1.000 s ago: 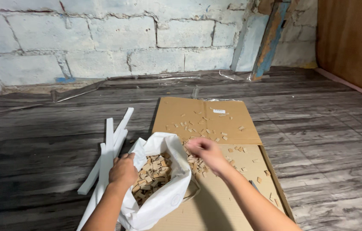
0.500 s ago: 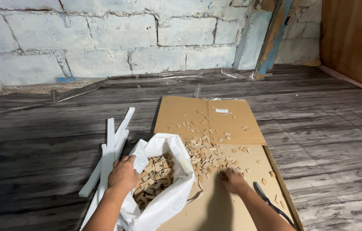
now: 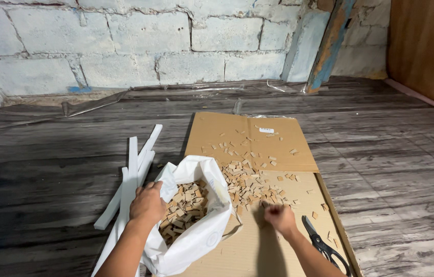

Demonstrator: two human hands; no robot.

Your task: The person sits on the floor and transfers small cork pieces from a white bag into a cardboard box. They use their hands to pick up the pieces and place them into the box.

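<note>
The floor (image 3: 47,169) is grey wood-grain planking and fills most of the frame up to the block wall at the top. A flattened cardboard sheet (image 3: 258,246) lies on it, from centre to lower right. White foam strips (image 3: 132,174) lie on the floor at the sheet's left edge, left of centre. A white sack (image 3: 201,236) of small wooden pieces stands at lower centre, overlapping the cardboard. Clear plastic film (image 3: 94,102) lies along the wall base, upper left.
</note>
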